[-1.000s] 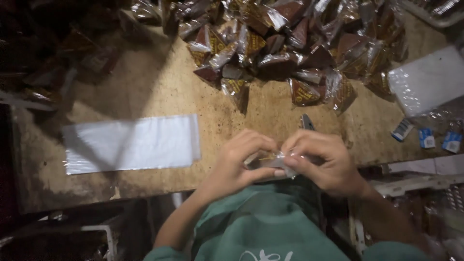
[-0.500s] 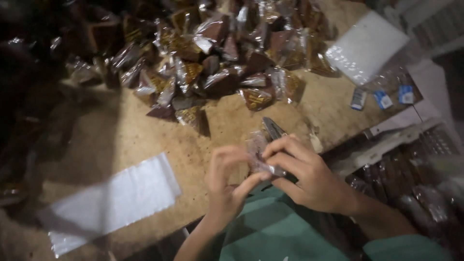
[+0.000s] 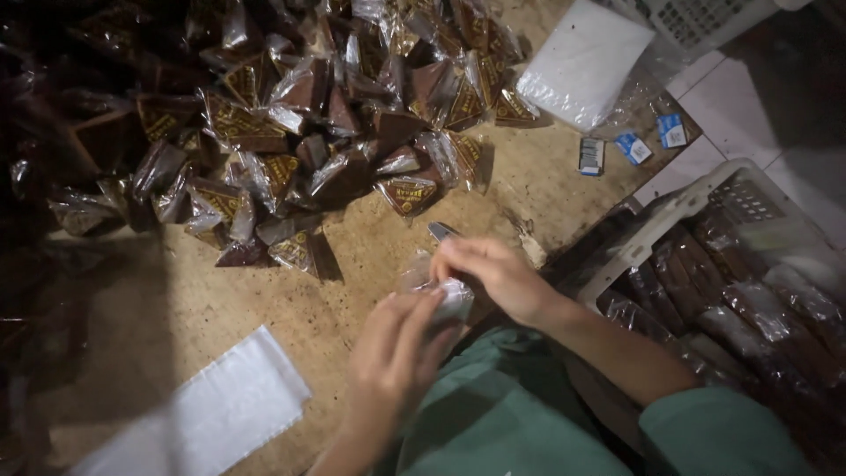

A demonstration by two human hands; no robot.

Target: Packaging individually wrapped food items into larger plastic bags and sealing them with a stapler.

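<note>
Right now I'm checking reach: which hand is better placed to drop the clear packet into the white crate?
Right hand: it pinches the clear packet beside the white crate; the left hand is farther.

brown/gold packets [image 3: 407,194], white bag stack [image 3: 216,414], green shirt [image 3: 511,414].

My left hand [image 3: 397,353] blurred. Clear packet [image 3: 445,291] mostly hidden between my fingers, contents unreadable. Pile of wrapped triangles [image 3: 291,132] fades into dark upper left. Crate [image 3: 696,207] cut off at right edge.

Dim, warm light; left edge in shadow, hands motion-blurred.
</note>
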